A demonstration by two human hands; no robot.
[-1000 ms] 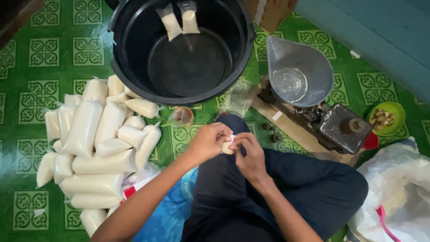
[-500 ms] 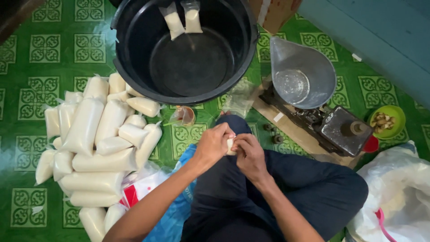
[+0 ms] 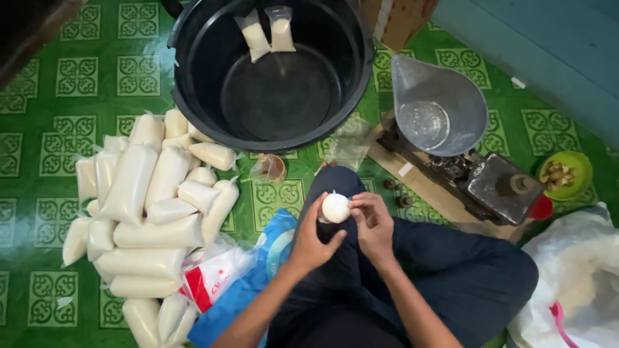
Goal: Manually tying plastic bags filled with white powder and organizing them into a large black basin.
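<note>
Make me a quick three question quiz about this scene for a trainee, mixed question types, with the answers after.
1. True or false: both hands, left hand and right hand, are on the small white bag.
2. How many filled bags lie inside the black tub?
3. Which stands on the person's right: A) the pile of filled bags, B) the balance scale?

Key:
1. True
2. Two
3. B
</note>
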